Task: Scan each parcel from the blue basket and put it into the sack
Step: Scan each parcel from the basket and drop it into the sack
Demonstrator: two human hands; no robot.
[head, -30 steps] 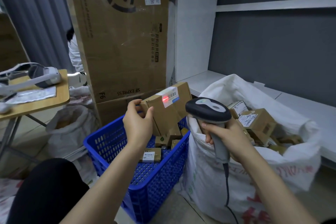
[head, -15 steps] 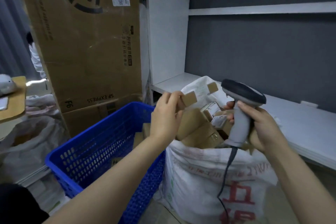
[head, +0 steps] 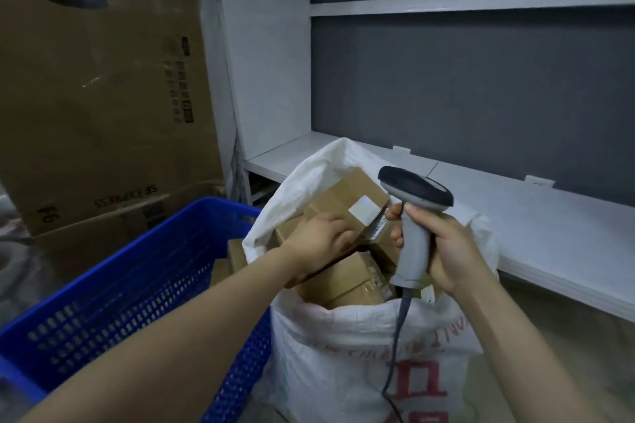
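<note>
A white woven sack (head: pixel 347 347) with red print stands open in front of me, holding several brown cardboard parcels (head: pixel 350 282). My left hand (head: pixel 319 237) reaches into its mouth, fingers curled over the edge of a brown parcel (head: pixel 347 196) with a white label, which lies tilted on top of the others. My right hand (head: pixel 446 251) grips the grey handle of a barcode scanner (head: pixel 414 196), held upright just right of that parcel. The blue basket (head: pixel 137 271) sits to the left against the sack; a brown parcel (head: pixel 235 251) shows at its far corner.
A tall SF Express cardboard box (head: pixel 103 96) stands behind the basket on another carton. A white shelf (head: pixel 549 233) runs along the dark wall behind the sack, with a white upright panel (head: pixel 268 62) at its left end. The scanner cable (head: pixel 395 354) hangs down over the sack's front.
My left hand has carried the parcel from above the basket rightward and down into the sack's mouth. The scanner has turned away from the label and stands upright. My view swung right.
</note>
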